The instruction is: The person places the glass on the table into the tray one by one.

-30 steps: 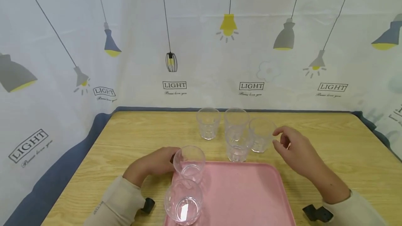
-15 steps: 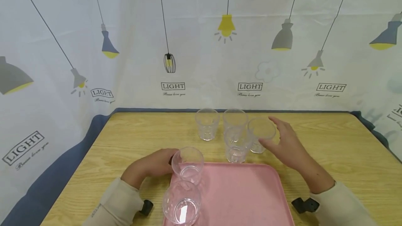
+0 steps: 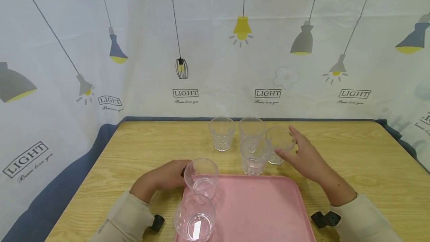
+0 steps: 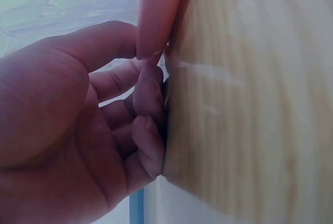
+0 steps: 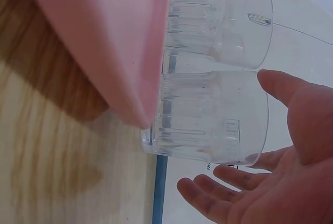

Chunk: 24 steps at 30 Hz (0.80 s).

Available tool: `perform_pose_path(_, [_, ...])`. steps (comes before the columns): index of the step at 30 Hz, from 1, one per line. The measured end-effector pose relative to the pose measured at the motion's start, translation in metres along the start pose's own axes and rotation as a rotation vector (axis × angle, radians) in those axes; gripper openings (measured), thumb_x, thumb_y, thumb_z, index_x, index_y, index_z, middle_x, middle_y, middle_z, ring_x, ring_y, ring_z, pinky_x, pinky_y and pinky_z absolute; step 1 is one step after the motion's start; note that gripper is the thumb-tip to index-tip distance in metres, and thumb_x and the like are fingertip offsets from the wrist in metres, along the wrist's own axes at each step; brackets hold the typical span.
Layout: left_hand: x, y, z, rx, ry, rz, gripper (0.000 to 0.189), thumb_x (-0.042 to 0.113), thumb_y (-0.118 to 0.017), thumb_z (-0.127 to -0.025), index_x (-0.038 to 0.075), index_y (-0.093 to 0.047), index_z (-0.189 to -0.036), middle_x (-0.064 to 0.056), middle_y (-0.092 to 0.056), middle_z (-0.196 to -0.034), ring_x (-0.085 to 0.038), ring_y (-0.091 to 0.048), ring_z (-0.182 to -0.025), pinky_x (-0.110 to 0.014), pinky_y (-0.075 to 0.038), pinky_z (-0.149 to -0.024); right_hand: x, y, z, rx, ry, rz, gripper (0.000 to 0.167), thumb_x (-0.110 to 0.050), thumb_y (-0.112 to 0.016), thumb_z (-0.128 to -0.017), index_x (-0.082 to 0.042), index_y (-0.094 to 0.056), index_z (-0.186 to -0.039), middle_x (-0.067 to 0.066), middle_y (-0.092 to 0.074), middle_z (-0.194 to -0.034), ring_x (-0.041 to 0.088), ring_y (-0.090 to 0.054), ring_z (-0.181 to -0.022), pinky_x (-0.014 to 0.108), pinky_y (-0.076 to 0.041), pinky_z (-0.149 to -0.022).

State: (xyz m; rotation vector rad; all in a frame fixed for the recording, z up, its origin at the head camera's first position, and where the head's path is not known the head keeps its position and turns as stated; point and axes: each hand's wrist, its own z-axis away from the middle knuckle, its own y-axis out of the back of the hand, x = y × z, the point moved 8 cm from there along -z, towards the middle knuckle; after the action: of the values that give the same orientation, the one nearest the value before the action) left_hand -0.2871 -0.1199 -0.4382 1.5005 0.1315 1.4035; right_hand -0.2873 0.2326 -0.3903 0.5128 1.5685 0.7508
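My left hand (image 3: 164, 176) grips the left rim of a pink tray (image 3: 258, 208); in the left wrist view the thumb lies over the edge and the fingers curl beneath. Two clear tumblers (image 3: 198, 223) stand on the tray's left side, one behind the other. Beyond the tray, my right hand (image 3: 307, 160) holds the rightmost clear tumbler (image 3: 277, 143) near its rim. The right wrist view shows the thumb at one side of this tumbler (image 5: 208, 115) and the index finger at the other, partly behind it; the remaining fingers extend past it.
Three more clear tumblers (image 3: 221, 135) stand close together behind the tray, left of the right hand. The wooden table (image 3: 151, 137) ends at a wall sheet (image 3: 215, 66) printed with lamps. Black wrist mounts (image 3: 326, 219) hang by the sleeves.
My right hand has come left and opened wider, from beside the rightmost tumbler to around its rim. My left hand, the tray and the tumblers keep their places.
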Motion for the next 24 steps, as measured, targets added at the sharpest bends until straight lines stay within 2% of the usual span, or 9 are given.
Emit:
perform_pose_path(5, [-0.0006, -0.0012, -0.0001, -0.004, -0.001, -0.004, 0.016, 0.027, -0.072, -0.092, 0.016, -0.060, -0.094, 0.004, -0.062, -0.092, -0.015, -0.056, -0.090, -0.038, -0.048, -0.086, 0.0041, -0.0020, 0.0009, -0.024, -0.019, -0.014, 0.098, -0.053, -0.058, -0.097, -0.005, 0.002, -0.160, 0.029, -0.022, -0.160, 0.053, -0.034, -0.137, 0.067, -0.041, -0.100])
perform_pose_path(12, [-0.0006, -0.0019, 0.0000, -0.009, -0.013, 0.012, 0.017, 0.027, -0.073, -0.091, 0.016, -0.060, -0.093, 0.004, -0.060, -0.089, -0.015, -0.055, -0.086, -0.035, -0.046, -0.081, 0.0080, -0.0043, 0.0019, -0.054, -0.034, -0.057, 0.098, -0.051, -0.057, -0.098, -0.006, 0.004, -0.160, 0.027, -0.022, -0.161, 0.053, -0.033, -0.139, 0.067, -0.040, -0.102])
perform_pose_path(24, [-0.0030, -0.0017, 0.0013, 0.000, -0.004, 0.009, 0.017, 0.027, -0.073, -0.091, 0.017, -0.061, -0.096, 0.004, -0.061, -0.092, -0.016, -0.054, -0.088, -0.037, -0.046, -0.083, 0.0065, -0.0015, -0.0011, -0.049, -0.043, -0.057, 0.098, -0.051, -0.063, -0.094, -0.002, -0.008, -0.159, 0.029, -0.021, -0.160, 0.058, -0.031, -0.137, 0.069, -0.037, -0.103])
